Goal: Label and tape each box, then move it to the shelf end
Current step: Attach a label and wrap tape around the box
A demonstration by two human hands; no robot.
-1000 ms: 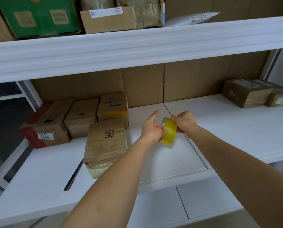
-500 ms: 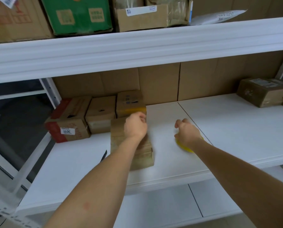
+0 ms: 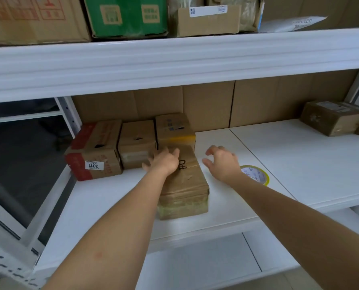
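Note:
A taped brown box marked "9#" (image 3: 187, 185) lies on the white middle shelf (image 3: 299, 164), in front of a row of three boxes. My left hand (image 3: 164, 161) rests flat on the far end of its top, fingers spread. Just right of the box my right hand (image 3: 221, 163) hovers over the shelf, fingers loosely bent, holding nothing. A yellow roll of tape (image 3: 257, 174) lies flat on the shelf right behind my right wrist.
Three boxes stand at the left end: a red-and-brown one with a "3011" sticker (image 3: 95, 151), a plain one (image 3: 136, 141) and one with yellow tape (image 3: 174, 130). Two taped boxes (image 3: 333, 118) sit at the far right. The upper shelf (image 3: 174, 57) holds several cartons.
My right hand put the tape roll down on the shelf and let go of it. My left hand left the roll and landed on the "9#" box. The view shifted left.

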